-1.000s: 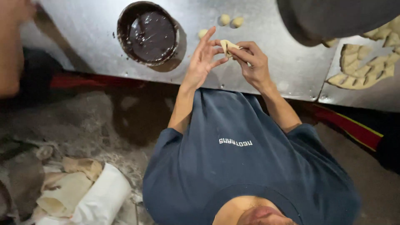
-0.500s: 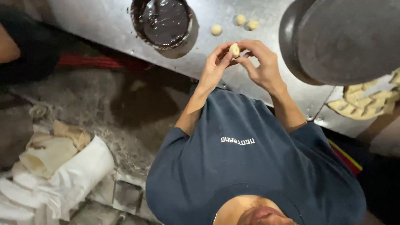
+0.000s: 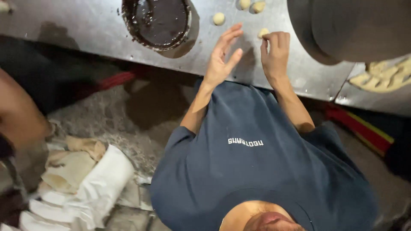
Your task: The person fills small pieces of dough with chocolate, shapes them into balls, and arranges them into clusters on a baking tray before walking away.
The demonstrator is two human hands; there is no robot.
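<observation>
Steel counter (image 3: 85, 25) scene: right hand (image 3: 275, 53) pinches a small dough piece (image 3: 263, 32) just right of the dark filling bowl (image 3: 156, 21), left hand (image 3: 222, 57) spread open and empty, so looks like setting-down next.

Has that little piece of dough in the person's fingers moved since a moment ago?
Yes. The dough piece, pinched by the right hand, has gone from between both hands out over the metal table, toward the dough balls. The left hand is open.

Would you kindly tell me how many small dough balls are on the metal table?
4: two at the top edge, one beside the dark bowl, one at the right hand's fingertips.
</observation>
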